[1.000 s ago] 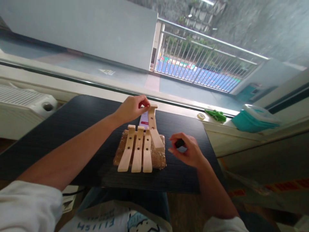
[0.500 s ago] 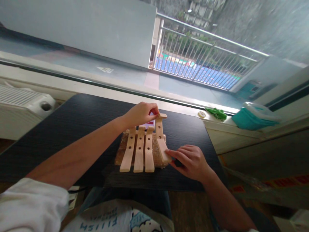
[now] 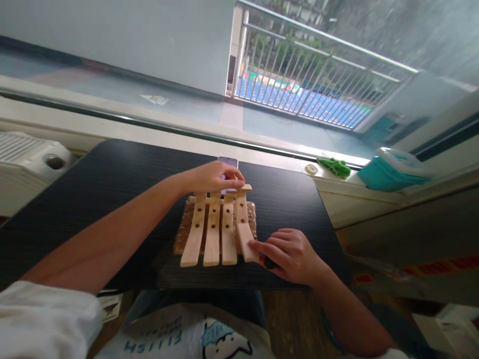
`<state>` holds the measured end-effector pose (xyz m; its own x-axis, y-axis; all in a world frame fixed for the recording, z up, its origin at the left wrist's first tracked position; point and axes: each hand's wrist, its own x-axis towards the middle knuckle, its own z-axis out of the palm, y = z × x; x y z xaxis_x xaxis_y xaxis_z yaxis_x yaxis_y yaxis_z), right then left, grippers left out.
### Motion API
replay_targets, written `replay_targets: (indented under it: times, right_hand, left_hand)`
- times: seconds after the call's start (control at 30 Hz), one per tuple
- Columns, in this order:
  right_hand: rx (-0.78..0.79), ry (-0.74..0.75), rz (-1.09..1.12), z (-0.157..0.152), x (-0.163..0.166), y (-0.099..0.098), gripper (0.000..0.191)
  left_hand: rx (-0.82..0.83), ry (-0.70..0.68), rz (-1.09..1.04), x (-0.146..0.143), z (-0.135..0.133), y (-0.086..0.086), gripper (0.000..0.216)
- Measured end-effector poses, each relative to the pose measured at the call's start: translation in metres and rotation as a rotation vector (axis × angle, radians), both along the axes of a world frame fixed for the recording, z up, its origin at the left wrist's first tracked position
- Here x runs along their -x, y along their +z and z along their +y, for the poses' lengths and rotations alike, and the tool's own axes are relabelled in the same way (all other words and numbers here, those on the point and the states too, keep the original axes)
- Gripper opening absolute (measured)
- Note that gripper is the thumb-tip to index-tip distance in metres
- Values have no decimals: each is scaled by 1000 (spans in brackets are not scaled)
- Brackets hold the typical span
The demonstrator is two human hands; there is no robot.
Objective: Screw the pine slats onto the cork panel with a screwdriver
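Observation:
Several bent wooden pieces with two dark holes each lie side by side across a brown block wrapped in clear film (image 3: 182, 234). The rightmost bent wooden piece (image 3: 245, 234) sits slightly askew from the others. My left hand (image 3: 215, 178) pinches its far, hooked end between thumb and fingers. At its near end, my right hand (image 3: 290, 254) grips the edge, the index finger on top. Something dark shows under the right fingers; I cannot tell what. The other three wooden pieces (image 3: 211, 249) rest untouched, their far ends partly behind my left hand.
A phone (image 3: 228, 161) lies just beyond my left hand on the black table (image 3: 142, 169). On the sill are a tape roll (image 3: 311, 169), a green cloth (image 3: 335, 167) and a teal bin (image 3: 389, 174). A white radiator (image 3: 33, 159) stands at the left.
The rightmost wooden piece has come down and left, closer to the row and onto the block. Both hands moved with it. More of the phone shows.

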<state>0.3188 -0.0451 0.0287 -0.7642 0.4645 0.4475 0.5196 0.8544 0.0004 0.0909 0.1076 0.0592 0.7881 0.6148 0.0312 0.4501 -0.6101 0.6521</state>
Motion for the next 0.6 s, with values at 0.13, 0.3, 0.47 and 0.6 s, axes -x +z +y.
replay_targets:
  times: [0.13, 0.3, 0.47, 0.6]
  right_hand:
    - [15, 16, -15, -1, 1, -2, 23]
    - [38, 32, -13, 0, 2, -5, 25]
    - [55, 52, -7, 2, 3, -8, 25]
    - [78, 54, 11, 4, 3, -9, 26]
  left_hand:
    - [41, -30, 23, 0, 2, -8, 42]
    - [63, -52, 63, -3, 5, -11, 46]
    - [89, -80, 110, -5, 8, -13, 47]
    - [124, -81, 125, -5, 11, -15, 46]
